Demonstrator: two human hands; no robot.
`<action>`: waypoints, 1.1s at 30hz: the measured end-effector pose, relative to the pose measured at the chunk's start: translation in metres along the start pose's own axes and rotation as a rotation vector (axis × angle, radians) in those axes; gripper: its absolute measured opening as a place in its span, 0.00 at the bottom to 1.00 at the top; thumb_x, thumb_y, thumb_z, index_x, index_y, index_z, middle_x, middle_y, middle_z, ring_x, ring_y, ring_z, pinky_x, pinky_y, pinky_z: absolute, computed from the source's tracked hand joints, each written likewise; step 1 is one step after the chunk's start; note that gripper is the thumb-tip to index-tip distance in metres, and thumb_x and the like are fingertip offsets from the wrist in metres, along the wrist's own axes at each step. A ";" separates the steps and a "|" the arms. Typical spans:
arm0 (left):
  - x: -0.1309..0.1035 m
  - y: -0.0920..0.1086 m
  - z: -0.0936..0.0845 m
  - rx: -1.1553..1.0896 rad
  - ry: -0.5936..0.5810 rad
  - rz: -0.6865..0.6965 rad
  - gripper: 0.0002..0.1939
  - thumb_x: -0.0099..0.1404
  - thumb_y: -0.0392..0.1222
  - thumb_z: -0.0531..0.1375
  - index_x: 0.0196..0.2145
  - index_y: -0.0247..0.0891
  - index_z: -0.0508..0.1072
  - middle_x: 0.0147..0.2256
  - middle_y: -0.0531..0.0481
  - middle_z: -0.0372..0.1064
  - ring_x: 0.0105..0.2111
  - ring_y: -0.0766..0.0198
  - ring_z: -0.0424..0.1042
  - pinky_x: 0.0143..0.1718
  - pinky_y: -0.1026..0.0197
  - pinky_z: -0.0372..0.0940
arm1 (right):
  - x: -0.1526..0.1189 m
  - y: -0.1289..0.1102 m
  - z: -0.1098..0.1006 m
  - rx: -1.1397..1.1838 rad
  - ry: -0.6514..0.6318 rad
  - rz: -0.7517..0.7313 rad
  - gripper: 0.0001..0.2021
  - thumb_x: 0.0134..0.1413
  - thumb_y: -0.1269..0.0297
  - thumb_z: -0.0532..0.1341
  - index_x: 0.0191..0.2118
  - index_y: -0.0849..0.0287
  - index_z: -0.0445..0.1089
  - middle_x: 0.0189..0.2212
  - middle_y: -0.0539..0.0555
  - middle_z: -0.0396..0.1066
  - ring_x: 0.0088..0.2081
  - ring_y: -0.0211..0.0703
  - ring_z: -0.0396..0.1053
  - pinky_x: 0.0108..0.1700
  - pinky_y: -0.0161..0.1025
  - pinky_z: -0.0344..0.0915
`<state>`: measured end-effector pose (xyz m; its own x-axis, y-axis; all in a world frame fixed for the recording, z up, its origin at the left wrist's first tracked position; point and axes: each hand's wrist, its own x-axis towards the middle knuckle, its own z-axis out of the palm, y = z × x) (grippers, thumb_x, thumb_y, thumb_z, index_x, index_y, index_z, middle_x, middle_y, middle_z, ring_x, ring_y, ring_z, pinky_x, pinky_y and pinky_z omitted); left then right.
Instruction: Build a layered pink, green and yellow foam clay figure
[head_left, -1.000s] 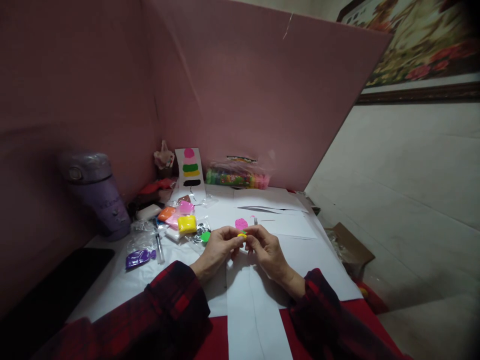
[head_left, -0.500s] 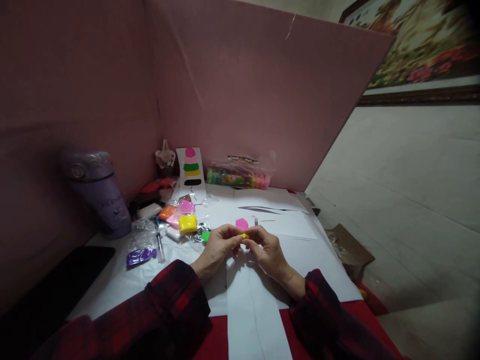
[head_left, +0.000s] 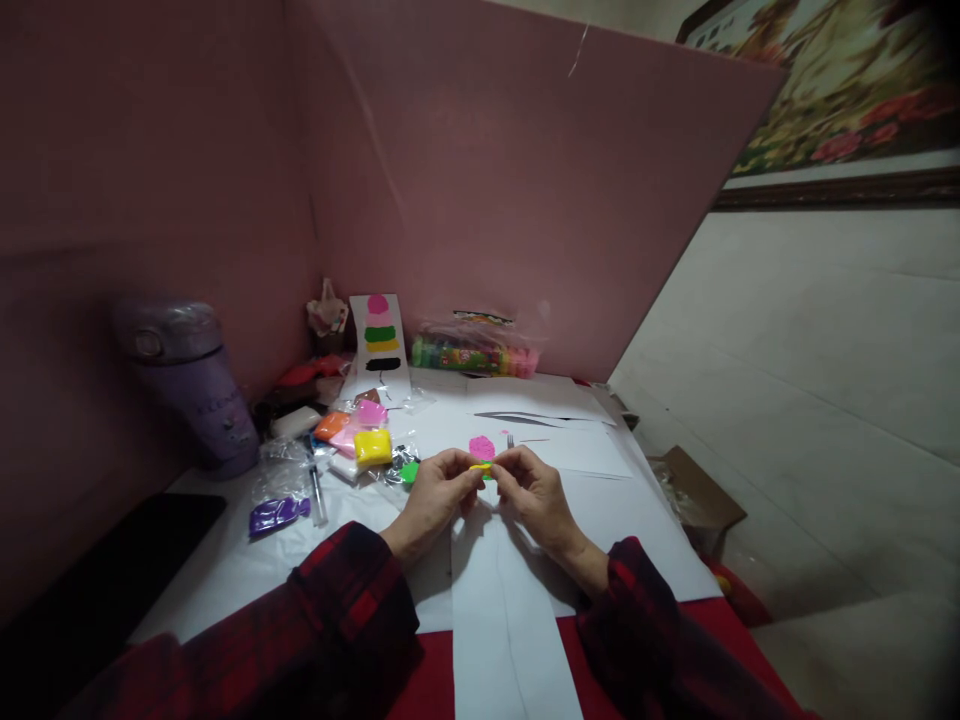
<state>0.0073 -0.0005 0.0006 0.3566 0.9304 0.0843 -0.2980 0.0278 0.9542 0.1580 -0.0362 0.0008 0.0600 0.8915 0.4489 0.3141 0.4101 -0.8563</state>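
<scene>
Between the fingertips of both hands is a small piece of yellow modelling clay (head_left: 481, 468), stretched into a short strip. My left hand (head_left: 439, 492) pinches its left end, and my right hand (head_left: 536, 497) pinches the right end. A bit of green clay (head_left: 487, 475) shows just below the strip, partly hidden by the fingers. Right behind the hands, a textured pink clay disc (head_left: 481, 447) lies on the white paper. Near it are a small fork (head_left: 511, 441) and a thin toothpick-like stick (head_left: 535, 440).
Bagged clay in several colours, including a yellow block (head_left: 373, 448) and a purple pack (head_left: 278, 517), lies to the left. A purple bottle (head_left: 191, 390) stands farther left. Behind are a card with painted colour patches (head_left: 381, 345) and a packet of coloured clay or pens (head_left: 476, 356).
The yellow clay has lengthened sideways between my fingertips, and a bit of green now shows beneath it. The hands stay in almost the same place.
</scene>
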 end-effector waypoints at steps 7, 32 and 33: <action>0.002 -0.003 -0.004 -0.005 0.067 0.023 0.17 0.49 0.47 0.69 0.31 0.31 0.75 0.17 0.55 0.65 0.16 0.72 0.62 0.18 0.68 0.56 | 0.002 0.001 -0.001 -0.038 0.083 0.018 0.07 0.57 0.61 0.62 0.33 0.59 0.71 0.27 0.50 0.69 0.26 0.38 0.66 0.27 0.34 0.64; -0.001 0.001 -0.001 -0.029 -0.119 -0.052 0.18 0.51 0.50 0.68 0.29 0.34 0.68 0.21 0.54 0.68 0.16 0.70 0.64 0.17 0.67 0.59 | -0.002 0.001 -0.001 -0.084 -0.091 -0.130 0.04 0.58 0.66 0.61 0.37 0.59 0.71 0.29 0.51 0.71 0.29 0.40 0.69 0.33 0.37 0.66; -0.001 0.001 -0.001 -0.022 -0.111 -0.049 0.18 0.51 0.49 0.68 0.30 0.34 0.69 0.21 0.54 0.68 0.16 0.70 0.64 0.17 0.66 0.59 | -0.002 0.001 -0.001 -0.096 -0.085 -0.134 0.04 0.58 0.66 0.61 0.36 0.59 0.71 0.29 0.52 0.71 0.30 0.40 0.69 0.33 0.37 0.66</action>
<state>0.0056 -0.0005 0.0013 0.4669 0.8816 0.0697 -0.2968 0.0819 0.9514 0.1591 -0.0380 -0.0004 -0.0675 0.8449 0.5306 0.4030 0.5096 -0.7602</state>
